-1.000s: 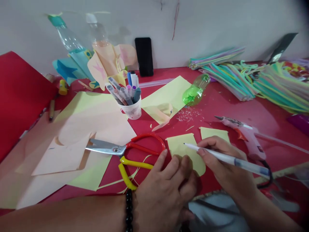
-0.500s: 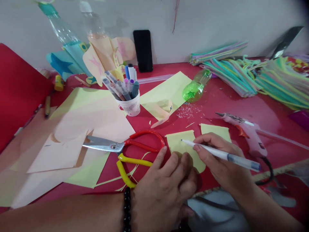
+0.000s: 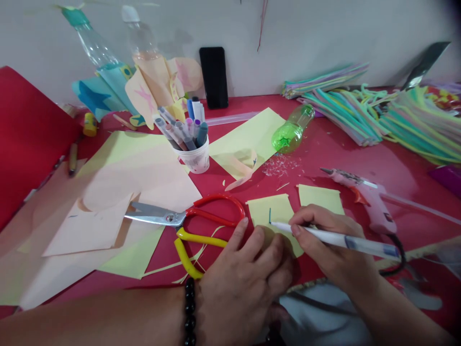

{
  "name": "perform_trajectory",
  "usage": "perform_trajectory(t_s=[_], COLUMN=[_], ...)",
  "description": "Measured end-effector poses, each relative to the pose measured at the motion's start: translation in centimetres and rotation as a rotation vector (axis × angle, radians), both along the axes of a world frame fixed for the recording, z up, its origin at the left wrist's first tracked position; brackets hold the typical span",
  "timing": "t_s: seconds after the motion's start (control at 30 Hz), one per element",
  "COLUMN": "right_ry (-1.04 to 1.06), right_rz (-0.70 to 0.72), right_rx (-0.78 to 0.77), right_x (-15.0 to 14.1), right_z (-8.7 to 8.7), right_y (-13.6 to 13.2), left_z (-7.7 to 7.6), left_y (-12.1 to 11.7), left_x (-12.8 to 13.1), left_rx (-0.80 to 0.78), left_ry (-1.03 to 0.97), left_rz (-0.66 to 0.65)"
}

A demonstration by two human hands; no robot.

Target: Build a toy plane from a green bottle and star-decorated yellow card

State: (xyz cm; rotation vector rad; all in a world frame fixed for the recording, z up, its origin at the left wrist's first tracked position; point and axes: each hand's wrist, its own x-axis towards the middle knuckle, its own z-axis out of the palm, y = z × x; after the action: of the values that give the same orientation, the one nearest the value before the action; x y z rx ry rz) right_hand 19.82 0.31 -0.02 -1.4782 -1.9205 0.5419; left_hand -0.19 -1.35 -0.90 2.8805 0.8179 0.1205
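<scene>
My left hand (image 3: 248, 271) lies flat with its fingers spread, pressing down a small pale yellow paper piece (image 3: 270, 210) on the red table. The red-and-yellow handles of a pair of scissors (image 3: 187, 221) lie just beyond my left thumb, not touching it. My right hand (image 3: 329, 238) grips a white pen (image 3: 345, 238) with a bluish barrel. The pen's tip rests on the paper at the end of a short blue line. A second yellow paper piece (image 3: 319, 198) lies just past my right fingers.
A pink glue gun (image 3: 370, 204) lies to the right, beside bundles of striped paper strips (image 3: 345, 113). A cup of markers (image 3: 192, 158), a green bottle (image 3: 291, 132), a black phone (image 3: 214, 77) and large paper sheets (image 3: 144, 180) cover the red tabletop (image 3: 360, 161).
A short blue line now shows on the yellow paper. My right hand has drawn the pen tip toward me along it. My left hand stays in place.
</scene>
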Motion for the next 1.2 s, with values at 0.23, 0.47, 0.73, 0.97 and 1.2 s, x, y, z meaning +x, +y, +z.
perform_trajectory(t_s=[0.23,0.47,0.73,0.97,1.2], right_ry=[0.021,0.053,0.029,-0.024,-0.029], right_rz=[0.094,0.047,-0.101,-0.081,-0.073], right_rx=[-0.026,-0.001,0.037,0.079,0.093], right_x=[0.2,0.4,0.2,-0.1,-0.4], right_z=[0.5,0.3,-0.3,-0.5,-0.3], right_y=[-0.2,-0.3,0.2,0.5,0.6], left_z=[0.4,0.1,0.0,-0.2,-0.2], left_y=[0.1,-0.1,-0.1,-0.1,-0.1], left_x=[-0.1,0.1,0.0,-0.1,0.0], left_rx=[-0.031,-0.038,-0.005,0.005,0.010], left_ry=[-0.016,-0.034,-0.008,0.004,0.002], left_rz=[-0.004,0.006,-0.022,-0.039,-0.038])
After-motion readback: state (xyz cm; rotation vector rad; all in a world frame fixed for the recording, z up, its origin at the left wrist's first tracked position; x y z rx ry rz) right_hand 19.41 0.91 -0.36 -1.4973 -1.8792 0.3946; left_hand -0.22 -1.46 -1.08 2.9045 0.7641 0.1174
